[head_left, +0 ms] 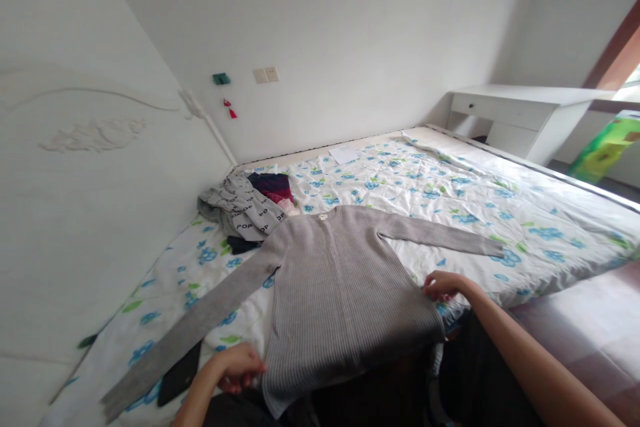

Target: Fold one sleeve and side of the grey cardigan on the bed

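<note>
A grey ribbed sweater (335,280) lies flat on the bed, both sleeves spread out to the sides. My left hand (235,368) is closed in a pinch on the sweater's bottom hem at the left corner. On the right, the fingers of my right hand (443,285) are curled and pinch the hem's other corner. The hem hangs slightly over the bed's near edge.
The bed carries a white quilt with blue flowers (450,207). A pile of clothes (247,210) sits beyond the sweater near the headboard (90,167). A dark flat object (180,375) lies under the left sleeve. A paper (345,153) lies at the far side. A white desk (520,113) stands at the right.
</note>
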Tool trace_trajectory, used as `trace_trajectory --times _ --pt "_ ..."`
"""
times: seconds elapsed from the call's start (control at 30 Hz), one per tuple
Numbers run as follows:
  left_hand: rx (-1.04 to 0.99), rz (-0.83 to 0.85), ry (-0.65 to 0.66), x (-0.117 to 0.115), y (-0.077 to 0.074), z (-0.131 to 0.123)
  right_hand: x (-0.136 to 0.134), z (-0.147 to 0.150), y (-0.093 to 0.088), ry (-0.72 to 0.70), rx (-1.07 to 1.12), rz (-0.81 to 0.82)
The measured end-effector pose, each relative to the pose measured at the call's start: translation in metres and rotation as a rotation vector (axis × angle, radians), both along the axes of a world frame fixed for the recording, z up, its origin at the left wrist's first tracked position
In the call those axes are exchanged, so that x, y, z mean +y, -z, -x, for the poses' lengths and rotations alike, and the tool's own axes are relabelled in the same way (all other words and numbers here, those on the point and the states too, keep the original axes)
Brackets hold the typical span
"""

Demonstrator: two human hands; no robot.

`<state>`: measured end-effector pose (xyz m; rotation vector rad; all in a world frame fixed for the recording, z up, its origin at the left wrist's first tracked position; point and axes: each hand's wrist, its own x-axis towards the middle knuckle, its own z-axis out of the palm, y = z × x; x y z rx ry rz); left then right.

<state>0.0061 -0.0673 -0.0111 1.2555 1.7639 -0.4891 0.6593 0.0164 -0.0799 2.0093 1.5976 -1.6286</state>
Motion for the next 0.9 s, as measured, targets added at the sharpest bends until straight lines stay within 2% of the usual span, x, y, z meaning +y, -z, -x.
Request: trace_trajectory --times 0.1,0.2,0.3,0.37,0.47,0.57,0.7,0.8,0.83,0.9 --pt "0.072 -0.330 -0.006 0.019 -0.004 -0.008 0.017 -0.021 -0.003 0.322 0.105 -0.166" --pt "-0.005 -0.675 0.037 0.041 0.001 -0.025 0.037 -0.044 -0.001 0.721 0.310 -0.195" --pt "-0.037 -0.789 0.070 0.059 0.013 -0.041 0.056 -0.067 0.007 1.171 0.441 -0.206" --pt "-0.030 -0.773 0.123 0.068 0.022 -0.048 0.066 -0.081 0.013 1.361 0.423 -0.245" --pt "0.025 -0.750 0.213 0.078 0.033 -0.050 0.074 -0.099 0.020 1.461 0.385 -0.300" --pt "0.087 -0.724 0.246 0.088 0.038 -0.050 0.080 -0.114 0.019 1.562 0.413 -0.382" --pt "0.128 -0.652 0.236 0.098 0.044 -0.051 0.087 -0.138 0.012 1.681 0.595 -0.544" --pt "0.133 -0.623 0.238 0.101 0.046 -0.052 0.083 -0.157 0.014 1.708 0.631 -0.695" --pt "0.133 -0.615 0.242 0.101 0.047 -0.052 0.080 -0.162 0.018 1.706 0.582 -0.694" --pt "0.134 -0.606 0.246 0.102 0.047 -0.052 0.070 -0.169 0.027 1.617 0.478 -0.596"
